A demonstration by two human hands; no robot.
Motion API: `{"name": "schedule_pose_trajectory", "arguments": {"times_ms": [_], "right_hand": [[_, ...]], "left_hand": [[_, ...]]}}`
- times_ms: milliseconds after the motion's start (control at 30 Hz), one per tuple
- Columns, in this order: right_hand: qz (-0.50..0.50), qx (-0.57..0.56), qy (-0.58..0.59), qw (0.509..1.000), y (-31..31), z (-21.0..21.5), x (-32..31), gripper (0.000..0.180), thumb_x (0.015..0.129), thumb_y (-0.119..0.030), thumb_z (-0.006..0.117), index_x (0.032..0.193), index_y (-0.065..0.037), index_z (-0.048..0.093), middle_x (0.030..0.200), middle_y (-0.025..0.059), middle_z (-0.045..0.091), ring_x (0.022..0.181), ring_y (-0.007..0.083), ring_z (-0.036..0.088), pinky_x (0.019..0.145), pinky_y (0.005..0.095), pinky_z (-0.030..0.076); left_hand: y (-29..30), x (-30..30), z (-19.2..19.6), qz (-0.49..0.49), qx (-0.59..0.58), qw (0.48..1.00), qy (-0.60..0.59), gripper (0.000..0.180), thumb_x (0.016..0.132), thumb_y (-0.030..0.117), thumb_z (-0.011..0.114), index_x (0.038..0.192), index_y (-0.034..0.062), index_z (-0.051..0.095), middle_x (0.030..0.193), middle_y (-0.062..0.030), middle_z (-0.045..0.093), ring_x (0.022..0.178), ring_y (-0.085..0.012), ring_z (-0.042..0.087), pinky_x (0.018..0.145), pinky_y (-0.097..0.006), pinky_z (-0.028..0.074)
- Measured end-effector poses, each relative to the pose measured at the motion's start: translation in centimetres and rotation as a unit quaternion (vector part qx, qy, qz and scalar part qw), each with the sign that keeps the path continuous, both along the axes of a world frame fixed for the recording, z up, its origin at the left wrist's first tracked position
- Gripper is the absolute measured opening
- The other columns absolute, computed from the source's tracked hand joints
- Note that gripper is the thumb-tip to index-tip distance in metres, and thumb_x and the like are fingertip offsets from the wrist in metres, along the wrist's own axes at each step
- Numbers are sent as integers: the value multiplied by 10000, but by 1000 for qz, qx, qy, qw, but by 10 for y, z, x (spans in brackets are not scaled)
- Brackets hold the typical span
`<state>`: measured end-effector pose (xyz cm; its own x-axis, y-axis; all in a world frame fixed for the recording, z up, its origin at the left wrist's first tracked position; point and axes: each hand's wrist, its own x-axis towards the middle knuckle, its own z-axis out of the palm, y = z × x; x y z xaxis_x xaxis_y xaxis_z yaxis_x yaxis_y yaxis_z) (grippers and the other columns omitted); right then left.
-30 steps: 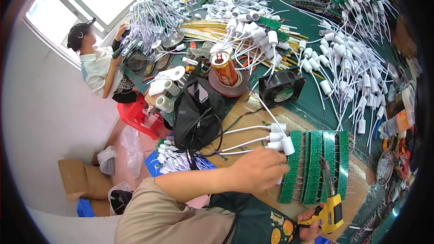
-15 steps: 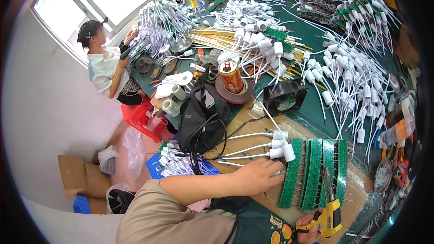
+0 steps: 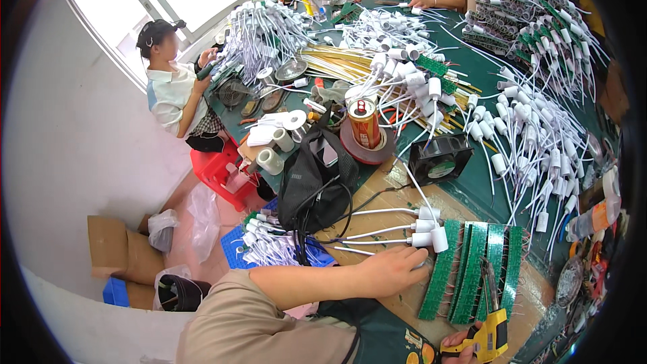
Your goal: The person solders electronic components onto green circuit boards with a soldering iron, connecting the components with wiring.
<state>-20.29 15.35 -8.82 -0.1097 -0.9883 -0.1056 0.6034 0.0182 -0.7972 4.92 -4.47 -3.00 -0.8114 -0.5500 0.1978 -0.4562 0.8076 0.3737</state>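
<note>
My left hand (image 3: 392, 272) is closed near the left edge of the green circuit board strips (image 3: 470, 271). Its fingers grip a white cylinder with a cable, mostly hidden by the hand. Several white cylinders (image 3: 424, 226) with white cables lie just beyond the fingers; one leans by the top of the strips. My right hand (image 3: 459, 348), at the lower edge, wraps round the handle of a yellow soldering gun (image 3: 495, 339). The gun's long metal tip points away from me, over the strips. The strips lie side by side on a brown board (image 3: 387, 192).
A black bag (image 3: 313, 185), a drink can (image 3: 364, 123) and a black fan (image 3: 439, 160) stand beyond my hands. Cabled white cylinders (image 3: 526, 125) heap at the right. A blue basket (image 3: 234, 248) sits at left. Two people work across the green table (image 3: 465, 192).
The view has shifted, so the scene sits slightly farther right and lower. Both hands keep their holds, and the soldering gun's tip stays over the strips.
</note>
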Motion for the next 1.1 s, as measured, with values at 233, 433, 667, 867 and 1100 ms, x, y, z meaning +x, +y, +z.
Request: {"name": "schedule_pose_trajectory", "arguments": {"times_ms": [233,433,667,867,1100], "right_hand": [[-28,-1,45,999,-3,9,5,405,927,-413,575,989,-18,516,923,98,530,833,212,507,719,345,468],[-34,-7,84,996,-5,12,7,387,928,-410,578,971,-30,513,910,89,523,833,211,506,720,346,466],[-20,19,10,1000,-2,8,4,332,922,-380,596,992,-66,515,917,69,519,879,197,489,783,357,437],[-19,4,-10,1000,-1,7,3,335,910,-373,612,1017,-70,518,924,66,523,885,196,483,784,357,430],[-24,-6,11,1000,-1,3,3,353,926,-389,587,1028,-60,509,947,76,518,875,198,474,775,361,429]], "left_hand": [[1,2,0,12,-21,999,25,317,803,144,599,1103,45,570,1079,-148,494,951,-293,577,830,-373,501],[1,1,0,13,-15,999,31,326,782,146,626,1090,55,566,1077,-140,490,947,-290,573,829,-375,499],[2,5,-10,9,-12,1000,22,315,762,161,633,1054,62,566,1101,-141,495,980,-293,567,847,-383,489],[2,3,-9,18,-56,995,74,301,736,158,652,1014,77,569,1108,-131,505,979,-299,564,841,-390,482],[-2,1,-16,31,-87,987,134,311,705,136,685,990,76,578,1164,-135,525,968,-286,572,815,-389,469]]}}
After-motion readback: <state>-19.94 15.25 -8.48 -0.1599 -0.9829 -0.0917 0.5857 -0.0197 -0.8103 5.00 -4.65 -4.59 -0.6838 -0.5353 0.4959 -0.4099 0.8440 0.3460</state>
